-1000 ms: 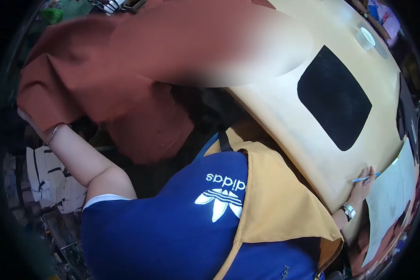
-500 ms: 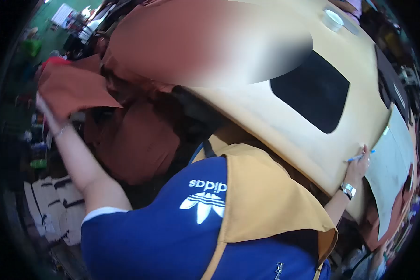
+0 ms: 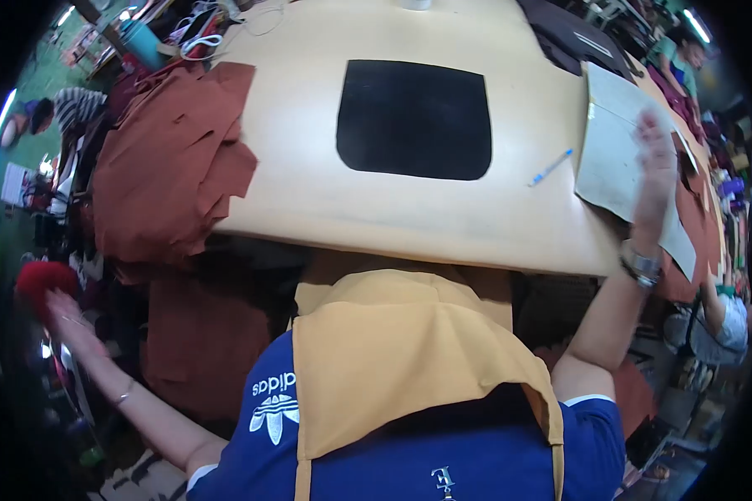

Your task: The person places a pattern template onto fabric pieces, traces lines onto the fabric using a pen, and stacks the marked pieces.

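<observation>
My left hand (image 3: 73,324) is stretched out at the far left, blurred, with its fingers apart and overlapping a round red object (image 3: 46,286); no cloth shows in it. On the right, my right hand (image 3: 657,154) is raised over a pale grey sheet (image 3: 614,138), its blurred fingers extended and holding nothing visible. A blue-and-white pen (image 3: 551,167) lies on the cream table (image 3: 301,196), left of that sheet. Flat on the table's middle is a black panel with rounded lower corners (image 3: 414,119). Rust-brown cloth pieces (image 3: 171,167) are heaped at the table's left end.
A dark garment (image 3: 572,35) lies at the back right. White cords (image 3: 202,46) and a teal bottle (image 3: 142,43) are at the back left. Other people are at the left (image 3: 79,107) and right (image 3: 675,60). More rust cloth (image 3: 196,351) hangs below the table's edge.
The brown piece has left my left hand. My right hand has let go of the pen and moved over the grey sheet. The view has turned, bringing the table's middle into the centre.
</observation>
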`<state>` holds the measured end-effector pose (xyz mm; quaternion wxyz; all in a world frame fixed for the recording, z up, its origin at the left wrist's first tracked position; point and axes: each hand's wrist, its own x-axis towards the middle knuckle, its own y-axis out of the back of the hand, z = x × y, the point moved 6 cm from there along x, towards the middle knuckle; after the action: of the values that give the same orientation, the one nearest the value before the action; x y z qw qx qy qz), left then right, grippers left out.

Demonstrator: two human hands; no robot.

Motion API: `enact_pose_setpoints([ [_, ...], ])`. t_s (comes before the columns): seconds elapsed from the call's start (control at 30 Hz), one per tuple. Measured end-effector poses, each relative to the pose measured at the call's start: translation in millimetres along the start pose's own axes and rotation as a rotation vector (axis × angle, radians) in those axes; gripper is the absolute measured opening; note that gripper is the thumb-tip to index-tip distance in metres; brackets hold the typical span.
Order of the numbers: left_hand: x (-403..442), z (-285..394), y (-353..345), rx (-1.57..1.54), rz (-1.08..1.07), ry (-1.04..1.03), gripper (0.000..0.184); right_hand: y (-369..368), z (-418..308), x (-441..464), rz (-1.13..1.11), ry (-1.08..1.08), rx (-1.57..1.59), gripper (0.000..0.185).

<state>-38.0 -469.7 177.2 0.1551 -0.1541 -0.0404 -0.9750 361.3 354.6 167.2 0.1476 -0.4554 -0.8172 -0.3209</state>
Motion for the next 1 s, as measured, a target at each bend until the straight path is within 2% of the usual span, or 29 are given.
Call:
enact_pose_setpoints([
  [0.07, -28.1, 91.8, -100.8, -0.054, -0.376, -0.302, 0.06, 17.8, -135.3, -5.8, -0.123, 0.354, -0.078, 0.048],
  [0.17, -130.8, 207.1, -204.2, -0.129, -0.939, -0.927, 0.058, -6.8, -287.9, -61.3, -0.488, 0.874, -0.128, 0.048],
  [0.23, -200.8, 247.9, -242.0, -0.258, -1.234, -1.269, 0.057, -34.2, -330.6, -92.2, -0.686, 1.018, -0.143, 0.048],
  [0.3, -253.2, 264.4, -263.6, -0.383, -1.419, -1.463, 0.056, -56.5, -347.9, -109.7, -0.78, 1.062, -0.154, 0.048],
  [0.47, -311.0, 272.5, -294.3, -0.584, -1.557, -1.616, 0.054, -71.2, -351.7, -115.4, -0.804, 1.04, -0.194, 0.048],
  [0.63, -328.7, 265.6, -307.9, -0.65, -1.541, -1.69, 0.052, -71.3, -348.5, -119.9, -0.808, 1.045, -0.241, 0.049],
  [0.8, -339.0, 262.2, -319.8, -0.705, -1.579, -1.67, 0.05, -66.3, -342.5, -125.9, -0.762, 0.977, -0.265, 0.049],
  [1.0, -358.0, 247.9, -346.8, -0.735, -1.586, -1.751, 0.048, -52.8, -326.0, -133.7, -0.68, 0.906, -0.333, 0.049],
])
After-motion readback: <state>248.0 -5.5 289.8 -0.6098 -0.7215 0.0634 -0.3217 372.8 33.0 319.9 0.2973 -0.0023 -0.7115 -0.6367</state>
